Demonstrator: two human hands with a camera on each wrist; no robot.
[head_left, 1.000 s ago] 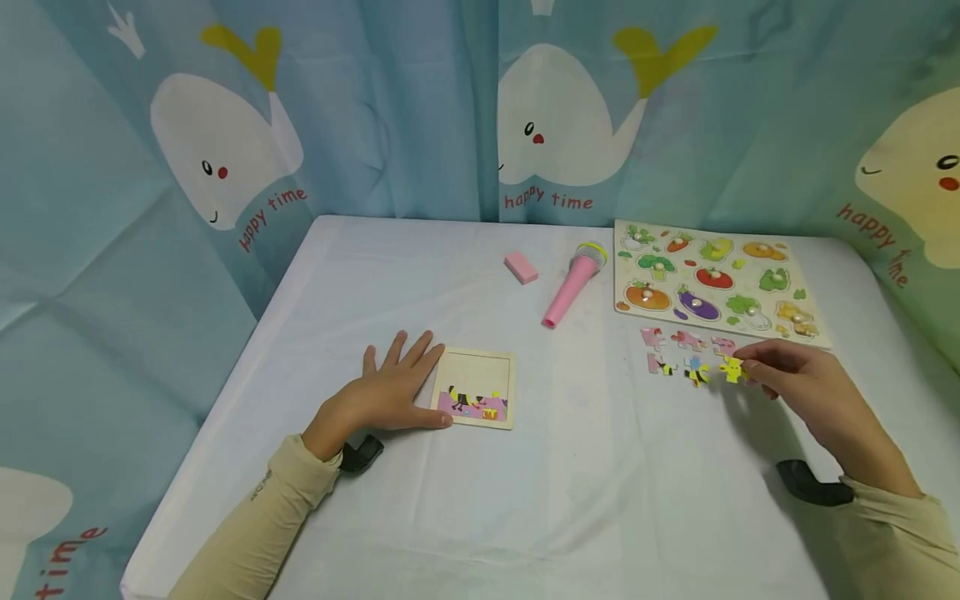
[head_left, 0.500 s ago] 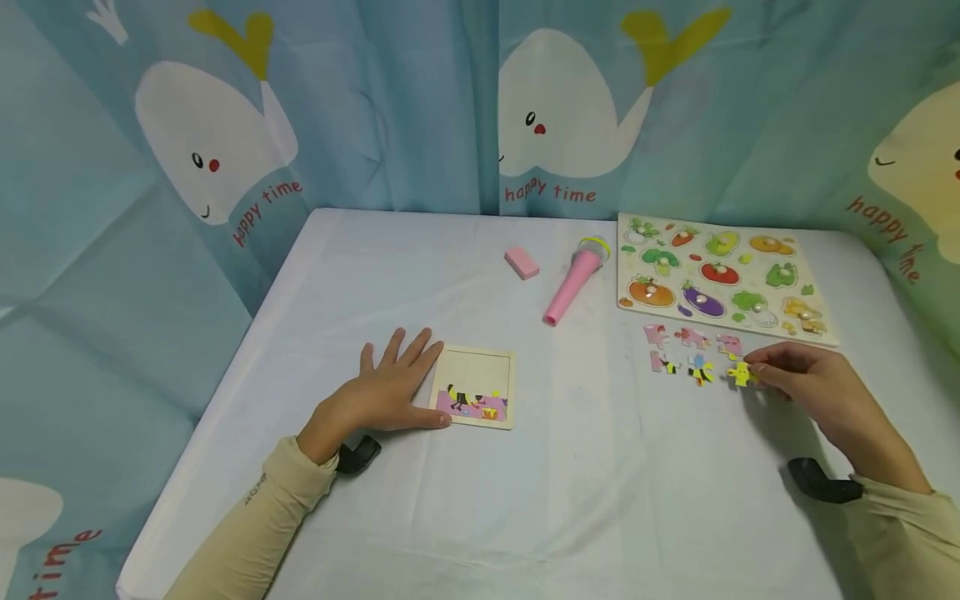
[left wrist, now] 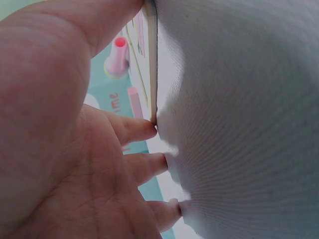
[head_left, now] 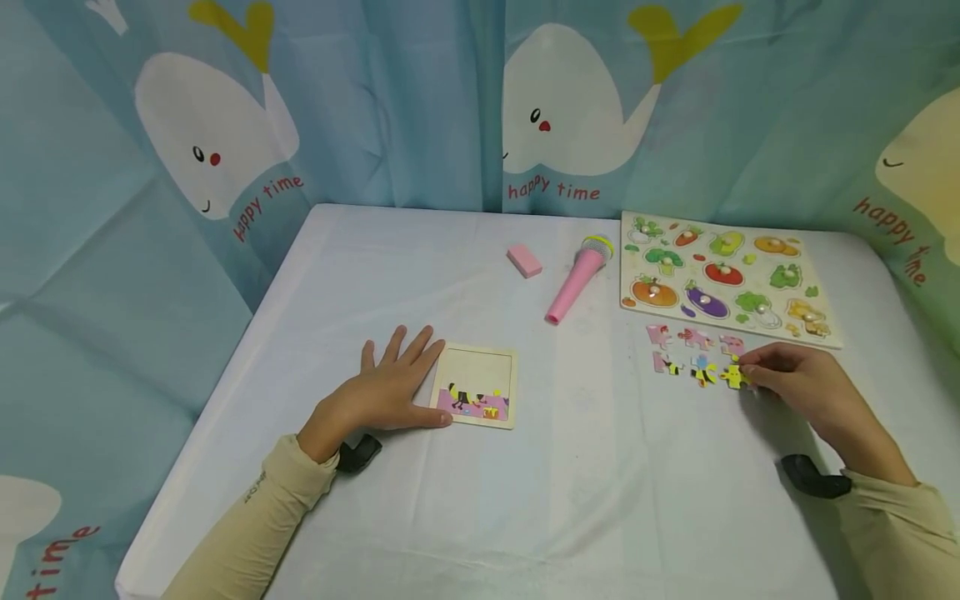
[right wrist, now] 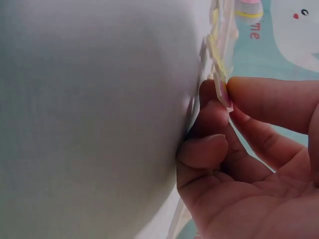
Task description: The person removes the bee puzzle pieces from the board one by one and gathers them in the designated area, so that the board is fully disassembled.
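My left hand (head_left: 386,395) lies spread at the left side of a small wooden puzzle tray (head_left: 513,375), its thumb and a finger touching the frame's edge. Along the tray's bottom sits a row of pink, yellow and black puzzle pieces (head_left: 468,405). Over at the right, my right hand (head_left: 806,392) pinches a yellow puzzle piece (head_left: 733,377) between thumb and fingers; the right wrist view shows this puzzle piece (right wrist: 221,84) tilted, one edge raised. Beside it on the cloth are several loose pieces in two rows, among them a pink piece (head_left: 695,338) and a bee-striped piece (head_left: 703,371).
A vegetable peg puzzle board (head_left: 727,275) lies behind the loose pieces. A pink toy microphone (head_left: 573,287) and a pink block (head_left: 524,261) rest near the table's back. A blue whale-print curtain (head_left: 420,108) hangs behind the white-covered table (head_left: 570,500).
The right hand, still holding the yellow piece, has shifted slightly, bringing the piece nearer the bee-striped one. The left hand stays on the tray's edge. The head view has tilted a little.
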